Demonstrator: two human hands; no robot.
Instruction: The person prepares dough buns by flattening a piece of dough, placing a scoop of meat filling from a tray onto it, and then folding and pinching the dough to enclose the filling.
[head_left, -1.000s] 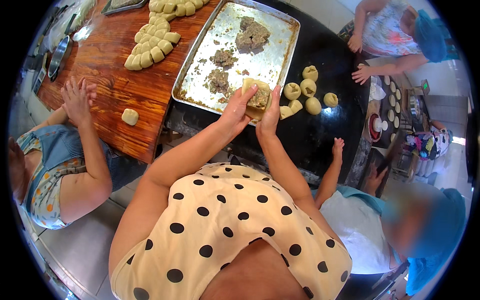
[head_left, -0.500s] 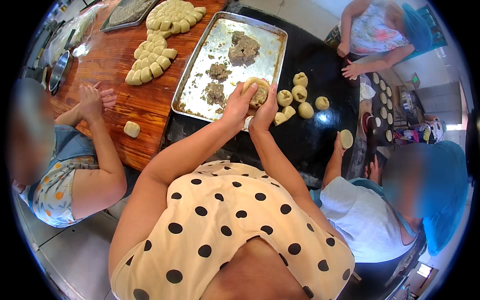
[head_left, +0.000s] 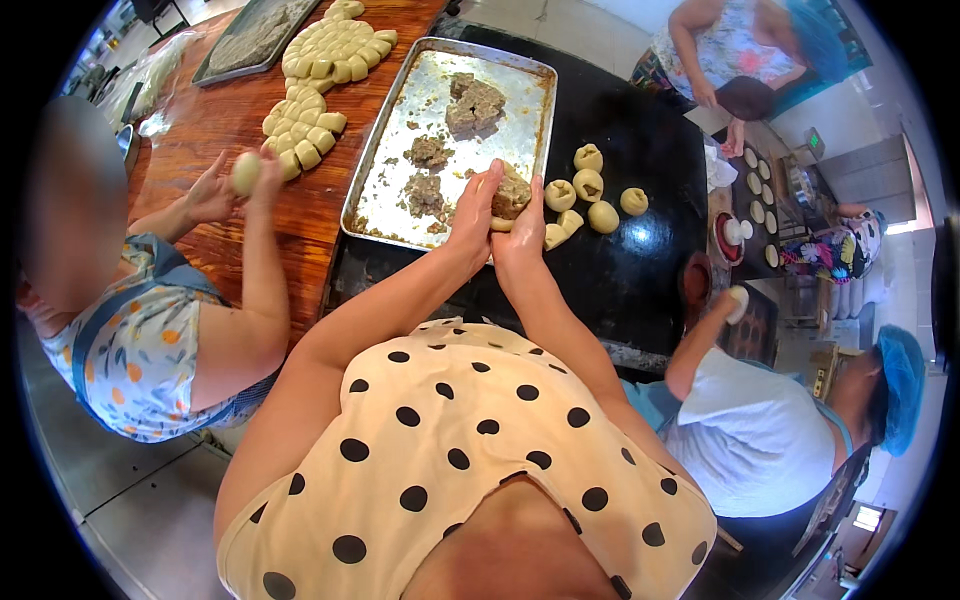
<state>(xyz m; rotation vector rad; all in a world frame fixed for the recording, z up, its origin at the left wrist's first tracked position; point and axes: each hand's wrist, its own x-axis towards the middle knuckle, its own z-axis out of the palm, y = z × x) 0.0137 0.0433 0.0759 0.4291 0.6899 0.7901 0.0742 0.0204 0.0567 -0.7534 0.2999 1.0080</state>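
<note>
My left hand (head_left: 477,212) and my right hand (head_left: 518,228) cup one piece of dough with brown, chunky filling (head_left: 511,193) exposed inside, fingers wrapped around it. They are over the near right corner of a metal tray (head_left: 386,165), which bears a large mound of filling (head_left: 473,105), smaller mounds and scattered bits. Just right of my hands, on the black surface (head_left: 640,280), lie several filled dough balls (head_left: 602,216) and some smooth pieces (head_left: 554,234).
On the wooden table (head_left: 190,120) are many dough pieces (head_left: 305,140) and another tray (head_left: 222,72). A co-worker at left (head_left: 140,350) holds a dough piece (head_left: 246,175). One at lower right (head_left: 750,440) holds a pale round. Another stands across (head_left: 730,50), beside griddles with rounds (head_left: 770,222).
The dough in my hands is more cupped around the filling. The left co-worker's hands moved right and now hold dough. The lower-right co-worker raised a pale round and moved it rightward.
</note>
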